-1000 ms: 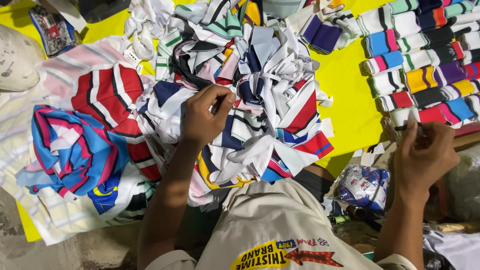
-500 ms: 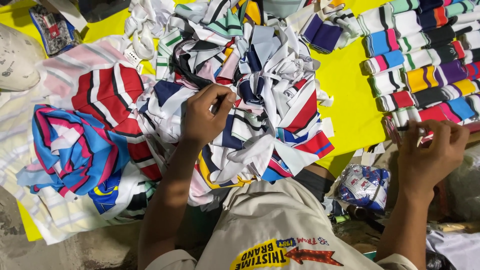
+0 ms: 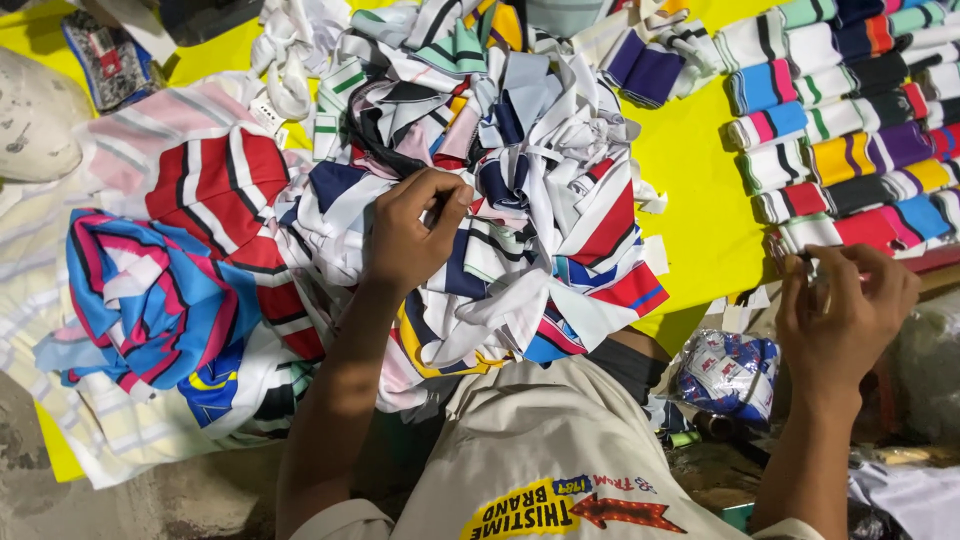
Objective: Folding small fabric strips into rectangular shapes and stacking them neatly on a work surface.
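Nearest, right hand raised beside a crinkled plastic packet, fingers pinched narrow on something too small to tell. Further out, left hand curled tight on a strip in the heap of striped cloth pieces. Beyond, folded striped collars lined up in rows on yellow sheet.
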